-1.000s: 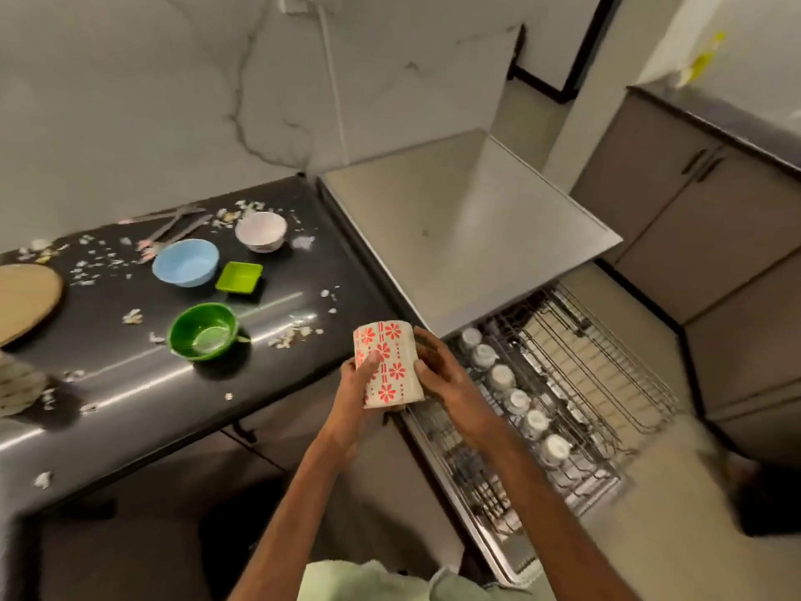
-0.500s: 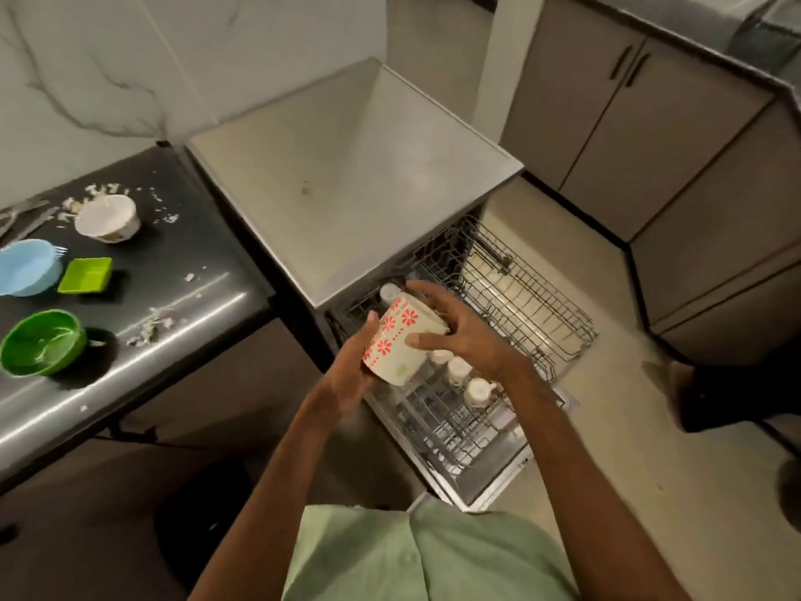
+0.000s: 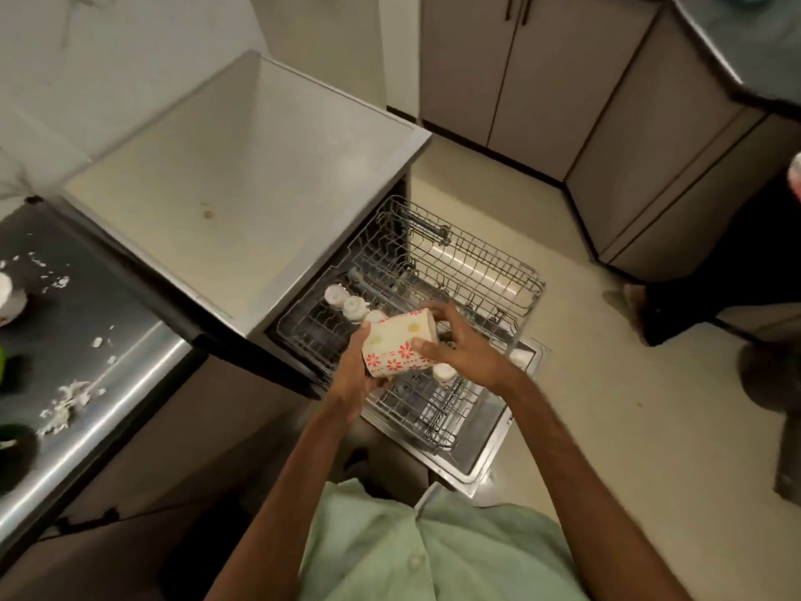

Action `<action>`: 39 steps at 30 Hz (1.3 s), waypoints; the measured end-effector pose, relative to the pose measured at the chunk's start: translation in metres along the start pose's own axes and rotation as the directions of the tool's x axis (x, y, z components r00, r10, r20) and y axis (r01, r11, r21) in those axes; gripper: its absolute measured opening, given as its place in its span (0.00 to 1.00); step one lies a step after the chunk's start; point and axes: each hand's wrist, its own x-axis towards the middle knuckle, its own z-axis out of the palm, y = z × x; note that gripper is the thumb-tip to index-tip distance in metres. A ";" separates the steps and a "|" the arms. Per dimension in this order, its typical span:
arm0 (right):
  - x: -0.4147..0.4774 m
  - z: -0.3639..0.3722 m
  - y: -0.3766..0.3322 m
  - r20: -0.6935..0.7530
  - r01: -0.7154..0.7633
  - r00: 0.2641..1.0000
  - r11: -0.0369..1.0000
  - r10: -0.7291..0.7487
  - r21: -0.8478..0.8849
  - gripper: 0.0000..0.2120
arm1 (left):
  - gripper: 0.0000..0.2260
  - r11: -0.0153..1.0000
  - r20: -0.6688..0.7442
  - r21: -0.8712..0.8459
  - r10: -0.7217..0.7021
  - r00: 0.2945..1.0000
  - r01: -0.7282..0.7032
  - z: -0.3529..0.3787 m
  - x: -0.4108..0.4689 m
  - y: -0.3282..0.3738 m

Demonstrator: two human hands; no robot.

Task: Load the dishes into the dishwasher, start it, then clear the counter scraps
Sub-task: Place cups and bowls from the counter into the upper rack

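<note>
mug (image 3: 401,344) above pulled-out rack (image 3: 437,271), counter (image 3: 108,353) left of dishwasher (image 3: 242,188)

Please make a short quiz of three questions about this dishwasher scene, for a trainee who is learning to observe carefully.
1. True or false: the flowered mug stands upright in the dishwasher rack.
2. How many hands hold the mug? A) none B) one C) two
3. Fill in: white scraps lie on the dark ____ at the left.

Key
1. False: it is held tilted over the rack.
2. C: the left hand and the right hand both grip it.
3. counter
</note>
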 end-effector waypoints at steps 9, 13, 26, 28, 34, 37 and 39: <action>-0.012 -0.003 0.037 -0.150 -0.067 0.989 0.943 0.019 -0.325 0.34 | 0.32 0.918 0.122 0.264 -0.335 0.934 0.295 0.010 0.031 -0.004; -0.001 0.013 0.064 -0.392 -0.305 0.904 0.898 0.169 -0.317 0.34 | 0.23 0.852 0.110 0.488 -0.276 0.955 0.190 -0.002 0.046 -0.025; 0.063 0.085 0.177 -0.687 -0.811 0.543 0.515 0.483 -0.279 0.43 | 0.28 0.134 0.282 0.955 -0.144 0.949 -0.263 -0.062 0.100 -0.110; 0.076 0.094 0.189 -0.696 -0.841 0.508 0.468 0.506 -0.274 0.45 | 0.27 -0.039 0.313 0.946 -0.158 0.937 -0.322 -0.062 0.111 -0.123; 0.107 0.104 0.215 -0.689 -0.908 0.411 0.330 0.597 -0.257 0.47 | 0.30 -0.099 0.364 0.911 -0.260 0.894 -0.400 -0.059 0.141 -0.153; 0.111 0.100 0.223 -0.663 -0.906 0.422 0.321 0.618 -0.277 0.47 | 0.33 -0.074 0.358 0.917 -0.282 0.890 -0.392 -0.056 0.154 -0.162; 0.109 0.093 0.224 -0.635 -0.886 0.463 0.345 0.618 -0.311 0.44 | 0.32 -0.032 0.336 0.932 -0.300 0.893 -0.362 -0.056 0.161 -0.163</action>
